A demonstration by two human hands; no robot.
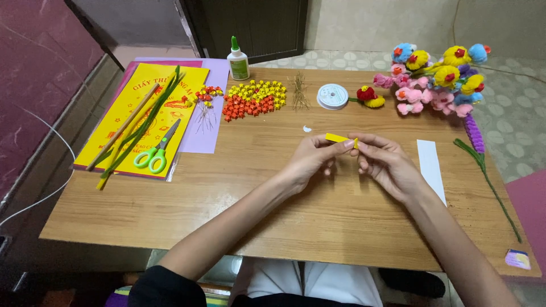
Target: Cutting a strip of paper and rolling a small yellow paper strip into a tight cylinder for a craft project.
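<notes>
Things are lying around the wooden table [318, 227] on all sides of the hands. At the far edge a heap of small orange and yellow paper stars [253, 98] is sitting beside a bundle of thin wires [299, 91] and a round white spool [332, 96]. A white glue bottle with a green cap [238, 60] is standing behind them. To the left, green-handled scissors [154, 152] and thin sticks are resting on a yellow printed sheet [142, 116] over purple paper. To the right, a cluster of fuzzy pompom flowers [438, 77] is lying near a white paper strip [430, 167] and a purple flower stem [480, 156]. Nothing is lying between the hands and these things.

The left hand [310, 162] and right hand [384, 165] are meeting above the table's middle, each grip pinching closed on a narrow yellow paper strip [340, 139], which is hanging between the fingertips, clear of the table.
</notes>
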